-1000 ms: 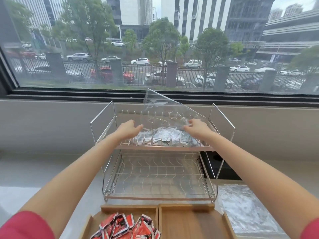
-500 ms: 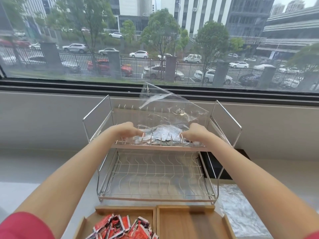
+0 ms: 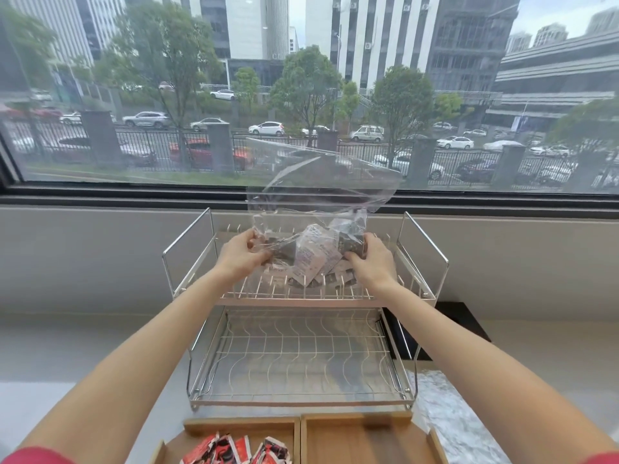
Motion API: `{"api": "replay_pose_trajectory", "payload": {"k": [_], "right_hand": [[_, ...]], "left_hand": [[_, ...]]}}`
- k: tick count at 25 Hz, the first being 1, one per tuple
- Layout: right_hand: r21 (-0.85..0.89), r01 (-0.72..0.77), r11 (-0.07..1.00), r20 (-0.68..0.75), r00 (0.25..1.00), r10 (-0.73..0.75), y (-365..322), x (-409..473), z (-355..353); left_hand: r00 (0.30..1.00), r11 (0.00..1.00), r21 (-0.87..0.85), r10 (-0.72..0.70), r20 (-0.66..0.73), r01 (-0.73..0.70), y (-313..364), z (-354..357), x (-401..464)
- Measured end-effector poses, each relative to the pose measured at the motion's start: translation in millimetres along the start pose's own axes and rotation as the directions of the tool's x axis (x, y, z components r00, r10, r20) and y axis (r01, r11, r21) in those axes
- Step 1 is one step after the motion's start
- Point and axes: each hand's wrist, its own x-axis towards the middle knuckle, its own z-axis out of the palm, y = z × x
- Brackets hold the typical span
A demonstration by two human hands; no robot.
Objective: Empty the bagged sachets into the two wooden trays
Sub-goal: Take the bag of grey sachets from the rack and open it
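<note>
Head view, the only one supplied. A clear plastic bag [image 3: 311, 195] is gripped from both sides above the upper tier of a two-tier wire rack [image 3: 301, 296]. The left hand [image 3: 239, 257] is closed on the bag's left lower edge, with the film pinched and bunched between thumb and fingers. The right hand [image 3: 371, 259] is wrapped around the bag's right lower corner, fingers curled onto the plastic. Inside the bag, a cluster of grey-and-white sachets [image 3: 318, 256] is seen gathered low between the two hands, and some sachets are seen down among the upright prongs of the upper tier; whether they rest on the wires cannot be told. The bag's upper part is seen standing up, empty and crumpled, in front of the window [image 3: 134, 95]. The lower tier of the rack is seen bare, nearer the camera.

At the near edge, two wooden trays are set side by side, touching. In the left tray [image 3: 241, 426], red sachets [image 3: 234, 452] are piled at the bottom of the frame. The right tray [image 3: 361, 440] is shown with only bare wood. Just to the right of it, a second, crinkled sheet of clear plastic [image 3: 449, 420] is laid flat on the counter [image 3: 83, 356]. Red sleeves are glimpsed at both bottom corners.
</note>
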Motion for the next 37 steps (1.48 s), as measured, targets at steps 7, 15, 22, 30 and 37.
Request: {"api": "replay_pose_trajectory", "payload": {"k": [7, 15, 22, 30, 37], "right_hand": [[0.221, 0.229, 0.948, -0.209, 0.961, -0.183, -19.6, -32.7, -46.2], [0.352, 0.165, 0.921, -0.054, 0.986, -0.156, 32.4, -147.2, -72.8], [0.453, -0.051, 0.890, 0.120, 0.993, -0.004, 97.4, -222.9, -48.6], [0.383, -0.258, 0.887, 0.305, 0.942, 0.142, 149.5, -267.9, -24.1], [0.357, -0.356, 0.864, 0.455, 0.874, 0.172, 152.2, -276.3, -26.2]], "left_hand": [[0.990, 0.941, -0.309, 0.131, -0.046, -0.138, 41.9, -21.6, -42.4], [0.993, 0.846, -0.529, 0.112, 0.043, -0.073, 26.8, 13.1, -154.7], [0.980, 0.755, -0.640, -0.015, 0.198, 0.141, -20.8, 56.3, -238.1], [0.906, 0.776, -0.530, -0.126, 0.403, 0.344, -68.7, 92.3, -295.7], [0.939, 0.757, -0.568, -0.184, 0.290, 0.324, -73.8, 101.8, -297.4]]}}
